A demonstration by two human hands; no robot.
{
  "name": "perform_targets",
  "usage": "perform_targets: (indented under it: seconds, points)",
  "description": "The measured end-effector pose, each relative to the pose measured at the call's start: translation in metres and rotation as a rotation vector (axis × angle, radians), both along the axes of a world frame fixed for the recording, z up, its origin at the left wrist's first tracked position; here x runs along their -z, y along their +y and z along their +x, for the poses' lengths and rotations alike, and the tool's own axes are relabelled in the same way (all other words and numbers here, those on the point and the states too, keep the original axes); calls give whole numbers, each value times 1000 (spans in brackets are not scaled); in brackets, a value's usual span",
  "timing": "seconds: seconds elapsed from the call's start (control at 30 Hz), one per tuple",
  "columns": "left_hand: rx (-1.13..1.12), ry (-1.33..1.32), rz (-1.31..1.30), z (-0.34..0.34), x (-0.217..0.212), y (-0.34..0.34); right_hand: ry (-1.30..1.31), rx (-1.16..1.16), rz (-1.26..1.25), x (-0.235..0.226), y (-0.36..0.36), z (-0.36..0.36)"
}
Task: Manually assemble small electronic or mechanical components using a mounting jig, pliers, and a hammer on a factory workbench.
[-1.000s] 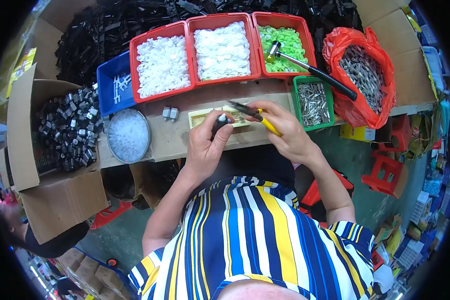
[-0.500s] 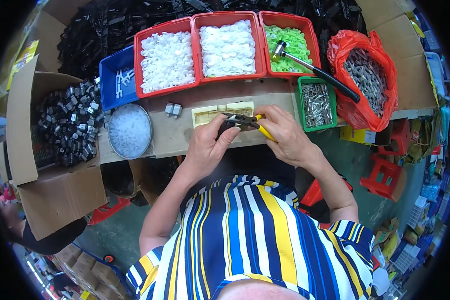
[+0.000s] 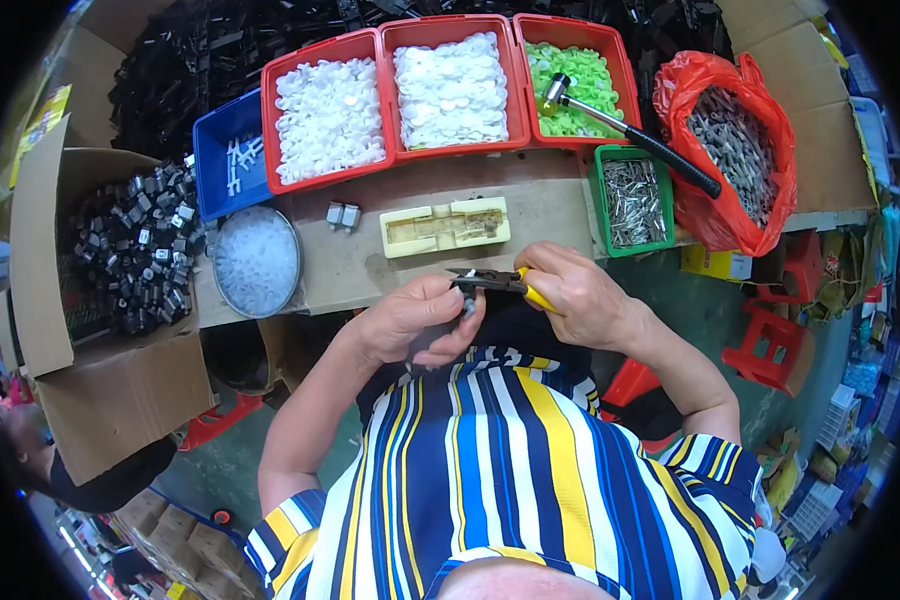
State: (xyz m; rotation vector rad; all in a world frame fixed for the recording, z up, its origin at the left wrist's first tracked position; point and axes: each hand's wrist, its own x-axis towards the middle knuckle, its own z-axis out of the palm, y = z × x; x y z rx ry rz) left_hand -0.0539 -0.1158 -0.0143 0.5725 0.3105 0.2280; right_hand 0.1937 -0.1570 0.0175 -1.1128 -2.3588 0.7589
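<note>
Pliers [image 3: 497, 283] with dark jaws and yellow handles are gripped in my right hand [image 3: 582, 295]. Their jaws reach left over the fingertips of my left hand [image 3: 415, 318], at a tiny white piece. My left fingers curl around a small dark grey part [image 3: 468, 306]; most of it is hidden and blurred, so its kind is unclear. Both hands are held in front of the bench edge, close to my striped shirt. On the bench just beyond them lies a cream rectangular block [image 3: 432, 245] with recesses cut in it.
Red bins [image 3: 388, 95] hold white and green pieces. A hammer [image 3: 630, 132] rests across the green pieces' bin and a red bag [image 3: 770, 215]. Metal pins fill a green tray [image 3: 600, 205]. To the left are a round tub [image 3: 297, 270], a blue bin [image 3: 210, 160] and a cardboard box [image 3: 45, 250].
Both hands and the pliers have come down toward my body, away from the cream block, uncovering it. My left hand has turned, with its lower fingers loosened.
</note>
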Motion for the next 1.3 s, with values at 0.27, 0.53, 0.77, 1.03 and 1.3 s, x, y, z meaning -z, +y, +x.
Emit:
perform_targets:
  seconds: [0.27, 0.53, 0.77, 1.03, 1.3]
  points:
    - [8, -171, -193, -15, 5, -6, 4, -33, -80, -2, 5, -12]
    - [-396, 635, 1000, -23, -20, -12, -149, 20, 66, 1, 8, -11]
    - [-379, 643, 1262, -3, -25, -11, -195, 24, 136, 1, 2, -6]
    - [-267, 727, 1146, -9, -35, -16, -159, 23, 79, 14, -4, -6]
    - [87, 1353, 1557, -105, -22, -40, -417, 289, 232, 27, 31, 14]
